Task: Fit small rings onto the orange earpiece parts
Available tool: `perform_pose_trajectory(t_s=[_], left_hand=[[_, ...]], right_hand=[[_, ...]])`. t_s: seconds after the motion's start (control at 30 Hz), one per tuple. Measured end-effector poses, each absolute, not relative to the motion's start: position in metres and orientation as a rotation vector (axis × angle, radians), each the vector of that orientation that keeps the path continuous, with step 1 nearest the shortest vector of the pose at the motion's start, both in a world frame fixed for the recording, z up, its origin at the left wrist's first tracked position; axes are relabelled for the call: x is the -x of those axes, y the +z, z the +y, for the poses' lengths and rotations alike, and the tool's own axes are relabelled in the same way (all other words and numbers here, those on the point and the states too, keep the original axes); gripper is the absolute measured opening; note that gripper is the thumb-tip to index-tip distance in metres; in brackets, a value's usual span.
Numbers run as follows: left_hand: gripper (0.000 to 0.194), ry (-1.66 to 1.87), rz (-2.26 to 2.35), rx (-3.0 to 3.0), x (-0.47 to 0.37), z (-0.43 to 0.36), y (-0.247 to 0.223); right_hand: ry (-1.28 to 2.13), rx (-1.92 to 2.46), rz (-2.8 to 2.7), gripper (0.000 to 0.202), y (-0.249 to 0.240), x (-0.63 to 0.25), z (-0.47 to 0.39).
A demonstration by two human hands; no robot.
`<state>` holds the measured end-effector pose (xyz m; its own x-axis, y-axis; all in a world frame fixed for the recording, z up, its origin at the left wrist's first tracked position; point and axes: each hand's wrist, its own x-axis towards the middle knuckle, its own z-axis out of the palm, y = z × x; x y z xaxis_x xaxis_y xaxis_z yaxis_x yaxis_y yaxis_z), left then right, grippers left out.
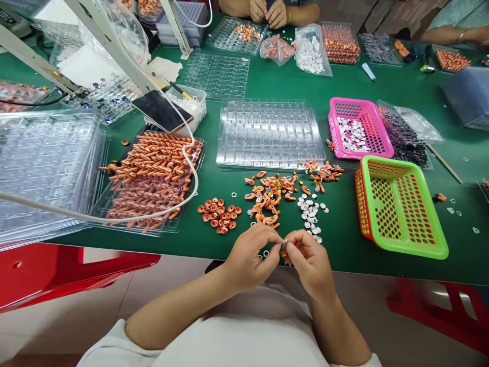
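Observation:
My left hand (254, 255) and my right hand (311, 262) meet at the table's front edge. Between their pinched fingertips is a small ring-like part (284, 242), dark or silvery; its details are too small to tell. Some orange shows under my right fingers. Just beyond the hands lies a pile of curved orange parts (269, 196) with yellow bits. Small orange cups (220, 216) are heaped to the left, and white round caps (310, 214) lie scattered to the right. A few white rings (266, 253) are beside my left fingers.
Behind the piles is a clear moulded tray (269, 135). A green basket (424, 204) and a pink basket (361, 153) stand right. Left are trays of orange parts (153, 173), stacked clear trays (46, 168), a phone (162, 111) and a white cable (194, 178). Other people's hands (269, 11) work across the table.

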<state>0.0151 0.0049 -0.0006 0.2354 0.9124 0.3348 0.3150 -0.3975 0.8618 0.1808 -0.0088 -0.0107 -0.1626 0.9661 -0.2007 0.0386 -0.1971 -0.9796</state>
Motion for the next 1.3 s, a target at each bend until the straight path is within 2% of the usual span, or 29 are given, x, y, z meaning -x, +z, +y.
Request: perform_pose_trajectory(t_s=[0.53,0.7,0.87,1.03,1.3], left_hand=[[0.013,1.102,0.946,-1.815,-0.004,0.001,-0.002],[0.012,1.041,1.052,-1.878,0.001,0.001,-0.005],[0.009,0.839,1.204,-2.121,0.011,0.002,-0.011],[0.016,0.681,1.31,-2.298,0.016,0.002,-0.017],[0.019,0.737,1.135,-2.483,-0.021,0.022,-0.001]], right_hand=[[2.079,0.962,-0.709,0.024,-0.021,-0.176,-0.003],[2.194,0.915,-0.76,0.025,-0.022,-0.179,-0.004],[2.198,0.967,-1.013,0.024,-0.018,-0.195,-0.008],[2.137,0.976,-1.218,0.023,-0.01,-0.222,-0.016],[1.816,0.978,-1.178,0.017,-0.007,-0.261,-0.03]])
